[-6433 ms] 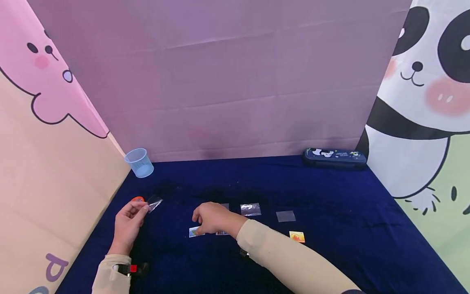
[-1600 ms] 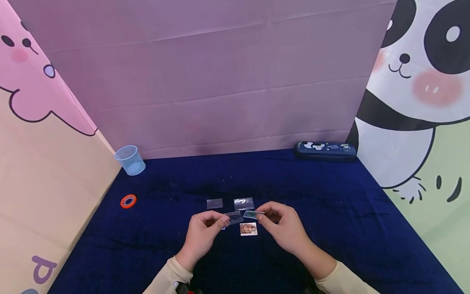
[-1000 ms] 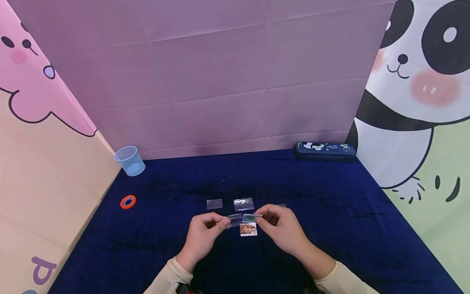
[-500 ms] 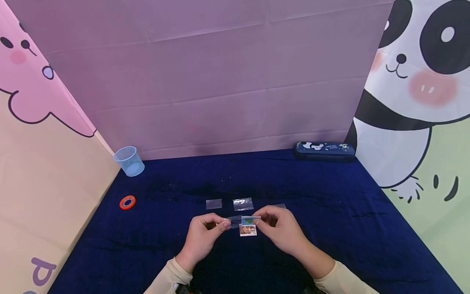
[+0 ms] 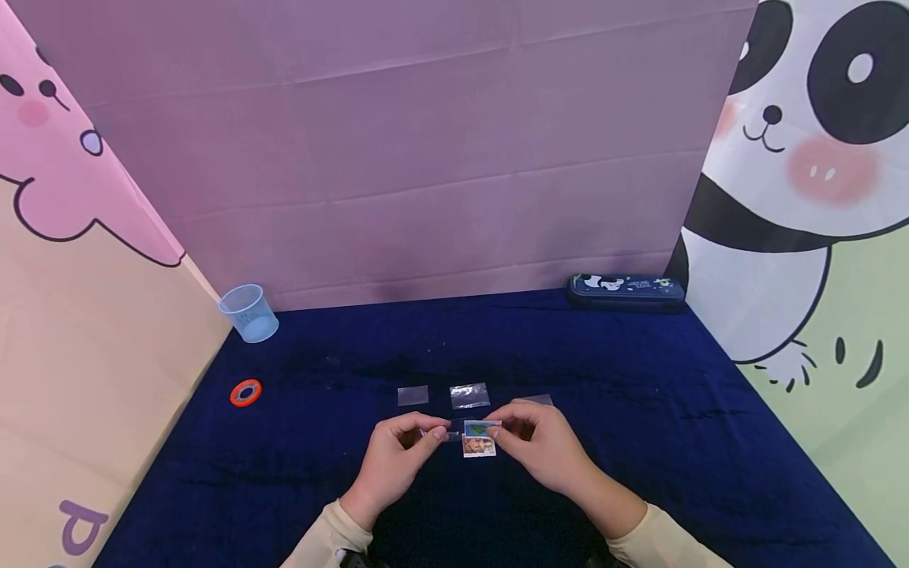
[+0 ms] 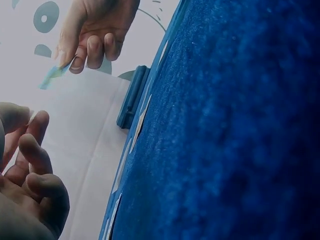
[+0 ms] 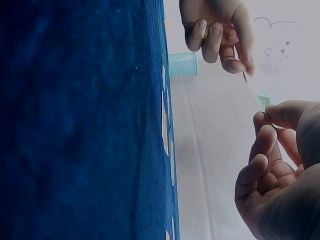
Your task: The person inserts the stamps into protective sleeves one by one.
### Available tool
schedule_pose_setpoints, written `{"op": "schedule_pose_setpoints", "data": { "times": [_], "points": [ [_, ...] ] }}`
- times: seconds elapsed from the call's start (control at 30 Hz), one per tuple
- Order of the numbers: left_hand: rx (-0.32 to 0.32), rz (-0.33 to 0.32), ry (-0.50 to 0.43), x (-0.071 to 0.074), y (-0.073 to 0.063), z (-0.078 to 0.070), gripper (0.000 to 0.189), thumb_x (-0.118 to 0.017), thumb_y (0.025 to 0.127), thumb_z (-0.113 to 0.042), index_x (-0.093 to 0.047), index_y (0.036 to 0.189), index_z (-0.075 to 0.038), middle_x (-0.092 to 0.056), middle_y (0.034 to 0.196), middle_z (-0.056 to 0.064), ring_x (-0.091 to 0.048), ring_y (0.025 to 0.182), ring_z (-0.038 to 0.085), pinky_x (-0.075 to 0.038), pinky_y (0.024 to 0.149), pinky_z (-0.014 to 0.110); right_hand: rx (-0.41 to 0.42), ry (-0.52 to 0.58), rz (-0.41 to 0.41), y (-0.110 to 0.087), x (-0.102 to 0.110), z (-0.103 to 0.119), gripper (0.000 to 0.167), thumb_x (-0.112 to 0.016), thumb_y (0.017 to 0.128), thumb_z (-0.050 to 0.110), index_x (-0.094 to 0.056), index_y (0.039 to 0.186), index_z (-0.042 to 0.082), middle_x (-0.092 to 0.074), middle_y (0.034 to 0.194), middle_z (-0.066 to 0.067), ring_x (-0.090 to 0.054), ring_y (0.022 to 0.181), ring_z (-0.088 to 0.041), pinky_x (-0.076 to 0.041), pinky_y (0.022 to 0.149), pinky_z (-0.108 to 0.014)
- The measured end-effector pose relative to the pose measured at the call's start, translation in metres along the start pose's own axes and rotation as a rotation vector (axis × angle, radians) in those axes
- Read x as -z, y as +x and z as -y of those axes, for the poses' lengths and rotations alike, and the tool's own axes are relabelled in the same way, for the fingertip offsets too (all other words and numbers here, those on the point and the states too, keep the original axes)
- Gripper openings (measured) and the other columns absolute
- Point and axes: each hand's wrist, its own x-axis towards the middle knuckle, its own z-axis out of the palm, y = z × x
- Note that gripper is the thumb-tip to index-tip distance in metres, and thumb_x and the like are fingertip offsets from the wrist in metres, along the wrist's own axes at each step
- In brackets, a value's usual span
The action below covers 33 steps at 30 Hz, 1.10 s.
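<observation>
My left hand (image 5: 394, 457) pinches a small clear plastic sleeve (image 5: 455, 430) between thumb and index finger. Facing it, my right hand (image 5: 543, 442) pinches a blue-green stamp (image 5: 478, 428), its left edge close against the sleeve. Whether that edge is inside the sleeve, I cannot tell. In the left wrist view the stamp (image 6: 51, 79) juts from the right fingertips, above the cloth. A brown picture stamp (image 5: 479, 448) lies on the cloth just below, partly covered by the held one. Further clear sleeves (image 5: 413, 395), (image 5: 469, 395) lie flat beyond the hands.
Another clear sleeve (image 5: 541, 400) shows partly behind the right hand. An orange tape roll (image 5: 245, 393) lies at left on the dark blue cloth (image 5: 341, 355). A light blue cup (image 5: 250, 315) stands at the back left, a panda pencil case (image 5: 626, 292) at the back right.
Six seconds ago the right hand reached to the blue-green stamp on the cloth; both hands have since met in the middle. Lately the stamp has tilted flatter and shifted slightly left toward the sleeve.
</observation>
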Motion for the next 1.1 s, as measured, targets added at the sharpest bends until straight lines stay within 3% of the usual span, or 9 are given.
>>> {"op": "schedule_pose_setpoints", "data": {
  "times": [0.13, 0.37, 0.77, 1.1],
  "points": [
    [-0.004, 0.006, 0.004, 0.0003, -0.0007, 0.0008, 0.015, -0.071, 0.102, -0.024, -0.080, 0.109, -0.014, -0.072, 0.097, 0.004, -0.051, 0.059, 0.009, -0.046, 0.055, 0.024, 0.001, -0.007, -0.001, 0.0002, -0.0005, -0.0008, 0.009, -0.078, 0.095, 0.019, -0.078, 0.102, 0.026, -0.064, 0.082, 0.005, -0.057, 0.066, -0.016, -0.047, 0.059, -0.028],
    [-0.054, 0.000, -0.023, 0.0000, -0.0004, 0.0015, 0.015, -0.071, 0.102, -0.019, -0.080, 0.109, -0.009, -0.068, 0.102, 0.007, -0.053, 0.060, 0.010, -0.051, 0.056, 0.027, 0.018, -0.008, 0.007, 0.0001, -0.0008, -0.0016, 0.010, -0.076, 0.096, 0.019, -0.079, 0.103, 0.026, -0.065, 0.085, 0.005, -0.057, 0.067, -0.017, -0.048, 0.059, -0.028],
    [-0.060, 0.016, 0.005, -0.0003, -0.0014, 0.0027, 0.015, -0.076, 0.097, -0.013, -0.079, 0.109, -0.004, -0.069, 0.091, 0.003, -0.047, 0.059, 0.007, -0.041, 0.054, 0.021, 0.007, 0.004, 0.031, -0.0004, -0.0020, -0.0034, 0.012, -0.077, 0.096, 0.016, -0.081, 0.104, 0.024, -0.065, 0.089, 0.003, -0.057, 0.068, -0.018, -0.048, 0.060, -0.028],
    [-0.053, 0.003, -0.006, 0.0016, -0.0014, 0.0063, 0.007, -0.079, 0.095, -0.019, -0.080, 0.099, -0.014, -0.065, 0.080, 0.001, -0.047, 0.058, 0.007, -0.040, 0.052, 0.022, -0.032, 0.057, 0.058, 0.0002, -0.0031, -0.0058, 0.009, -0.079, 0.094, 0.021, -0.077, 0.103, 0.021, -0.069, 0.086, 0.002, -0.060, 0.068, -0.017, -0.049, 0.059, -0.027]
  ]
}}
